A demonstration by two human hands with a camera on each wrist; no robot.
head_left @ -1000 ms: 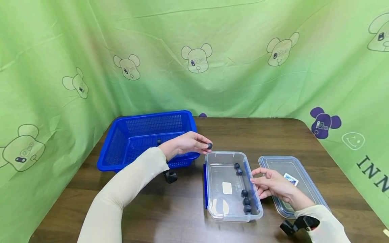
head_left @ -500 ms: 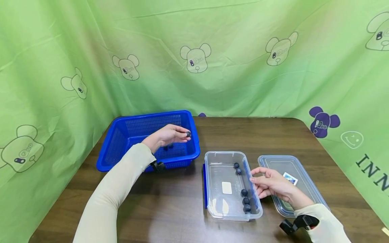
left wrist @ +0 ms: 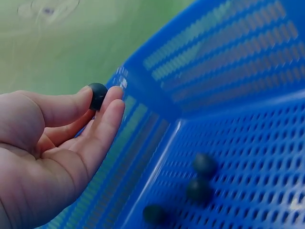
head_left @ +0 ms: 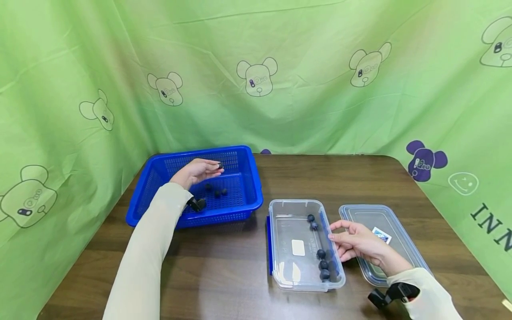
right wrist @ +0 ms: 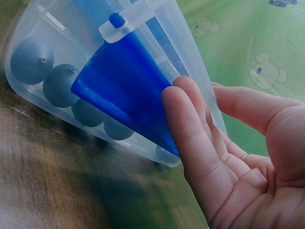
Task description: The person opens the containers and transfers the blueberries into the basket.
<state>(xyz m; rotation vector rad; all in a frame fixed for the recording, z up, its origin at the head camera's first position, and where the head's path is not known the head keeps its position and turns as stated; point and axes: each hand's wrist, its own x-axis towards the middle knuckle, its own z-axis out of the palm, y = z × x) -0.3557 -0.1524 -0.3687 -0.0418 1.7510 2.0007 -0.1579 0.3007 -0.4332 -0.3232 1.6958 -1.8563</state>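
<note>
head view: my left hand is over the blue perforated basket, pinching a single dark ball. loose balls, three in number, lie close together on the basket floor. my right hand grips the side of the clear plastic box on the wood-grain table; along that same side sits a row of five balls. the clear lid is off, lying just beyond the box. step in hand, as i judge it: carrying one ball over the basket while bracing the box.

left wrist view: the ball is held at the tips only, thumb against fingers, above the basket floor. a smooth round thing probably squirts out of an off-centre pinch, so i should keep thumb and fingers opposed, pressure light and even. any release would be best made low, over bare floor, since the ball will likely roll into the others.

right wrist view: my fingers lie against the blue side flap, thumb at the rim opposite; thumb tip partly hidden. a steady, gentle hold should do; a tug would probably set the row rolling, and hard squeezing might flex the wall.
</note>
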